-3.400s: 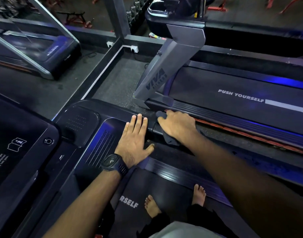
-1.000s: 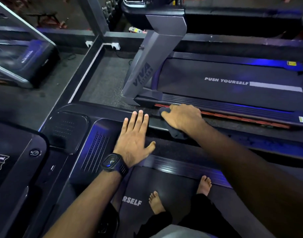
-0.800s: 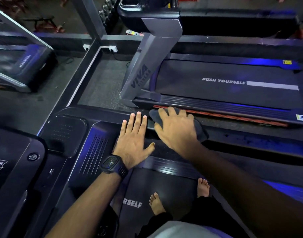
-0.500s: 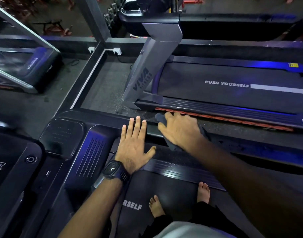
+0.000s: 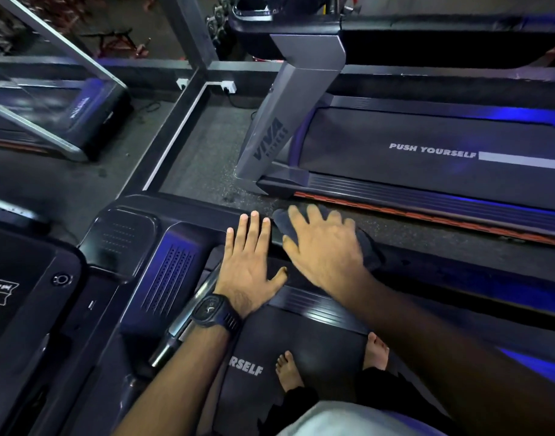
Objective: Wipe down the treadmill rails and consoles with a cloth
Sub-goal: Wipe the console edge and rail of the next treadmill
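Head view, looking down from a standing position on the treadmill belt [image 5: 270, 341], bare feet [image 5: 288, 369] visible.

Right hand [image 5: 323, 250]: palm down, fingers straight and spread, pressing the cloth [image 5: 369, 250] flat onto the rail [image 5: 458, 272]. No pinch or curl was seen; the cloth was pinned under the palm, not gripped. Its dark edges showed past the fingertips on the far side and past the hand on the right.

Left hand [image 5: 248, 265]: flat, fingers straight and together, thumb out to the right, resting on the near edge of the console [image 5: 172, 256] just left of the right hand. It held nothing and looked like a brace. Watch [image 5: 215, 313] on that wrist.

Key relation: the rail's long axis ran left to right from the console end, and the cloth sat at its left end, directly under the right fingers. The rest of the rail lay to the right of that hand. The right hand was the nearer and the only one on the cloth, so a sweep rightward along the axis seemed the likely next stroke.

Surface: dark, smooth moulded plastic with blue light reflections; I judged the cloth should slide easily under flat pressure.

Room: dim gym, speckled rubber floor [image 5: 207, 158], a neighbouring treadmill [image 5: 427, 171] on the far right, and another machine at far left.
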